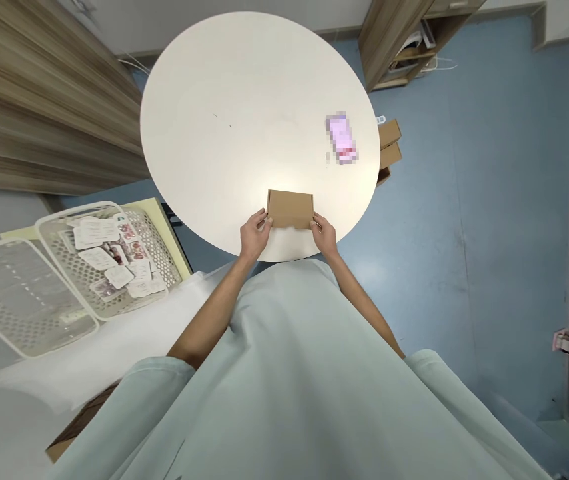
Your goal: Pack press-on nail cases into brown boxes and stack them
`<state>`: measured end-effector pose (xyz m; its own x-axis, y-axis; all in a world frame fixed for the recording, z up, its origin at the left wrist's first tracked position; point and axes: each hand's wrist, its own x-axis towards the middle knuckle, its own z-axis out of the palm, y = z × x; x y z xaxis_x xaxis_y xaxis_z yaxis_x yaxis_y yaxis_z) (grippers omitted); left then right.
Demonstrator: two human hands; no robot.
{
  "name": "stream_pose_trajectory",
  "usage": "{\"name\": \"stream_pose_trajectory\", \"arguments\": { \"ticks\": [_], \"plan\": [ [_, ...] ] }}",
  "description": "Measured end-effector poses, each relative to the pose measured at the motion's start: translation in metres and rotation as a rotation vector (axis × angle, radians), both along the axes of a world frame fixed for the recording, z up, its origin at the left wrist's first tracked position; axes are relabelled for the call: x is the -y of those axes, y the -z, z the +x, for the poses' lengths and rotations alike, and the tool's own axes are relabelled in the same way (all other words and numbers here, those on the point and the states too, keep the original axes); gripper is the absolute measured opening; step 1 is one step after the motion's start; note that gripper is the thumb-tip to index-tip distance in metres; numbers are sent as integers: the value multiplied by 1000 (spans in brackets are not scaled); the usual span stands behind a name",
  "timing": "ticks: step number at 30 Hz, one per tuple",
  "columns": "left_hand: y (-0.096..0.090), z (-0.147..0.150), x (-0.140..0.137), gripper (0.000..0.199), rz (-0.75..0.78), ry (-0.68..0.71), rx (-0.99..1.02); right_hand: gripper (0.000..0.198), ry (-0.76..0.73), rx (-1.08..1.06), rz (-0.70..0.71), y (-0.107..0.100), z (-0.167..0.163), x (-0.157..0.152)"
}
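A small brown cardboard box [290,209] rests near the close edge of a round white table [234,73], its lid lying flat on top. My left hand [255,235] grips the box's left front corner between thumb and fingers. At the opposite corner, my right hand [323,235] has its thumb and fingers closed on the cardboard. Whatever may be inside the box is hidden.
A pixelated pink item [342,139] lies on the table's right side. To the left stand white plastic baskets, one holding packets and cards [114,257]. Several cardboard boxes [390,143] sit beyond the table's right edge, below a wooden cabinet [389,40].
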<state>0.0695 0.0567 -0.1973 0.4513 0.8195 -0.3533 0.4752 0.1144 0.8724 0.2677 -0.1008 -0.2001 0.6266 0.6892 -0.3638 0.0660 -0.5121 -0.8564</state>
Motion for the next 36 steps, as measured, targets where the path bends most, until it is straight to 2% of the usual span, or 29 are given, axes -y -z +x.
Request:
{"name": "stream_pose_trajectory", "arguments": {
  "ticks": [4, 7, 12, 16, 19, 28, 36],
  "plan": [
    [-30, -3, 2, 43, -13, -20, 14, 53, 26, -23, -11, -25, 5, 8],
    [-35, 0, 0, 42, -60, -29, -2, 59, 26, -31, -29, -28, 8, 11],
    [-21, 2, -6, 47, -132, -23, 32, 69, 60, -56, -47, -19, 10, 9],
    [-9, -1, -11, 62, -153, 51, 68, 76, 27, -74, -42, -15, 7, 6],
    [-1, -4, -12, 67, -162, 95, 56, 78, 18, -74, -64, -13, 3, 4],
    [9, 0, -12, 60, -121, 98, 29, 65, 64, 39, -57, -8, -8, -2],
    [12, 6, -21, 51, -106, 113, 35, 72, 51, 90, -36, -5, -8, -5]
  ]
}}
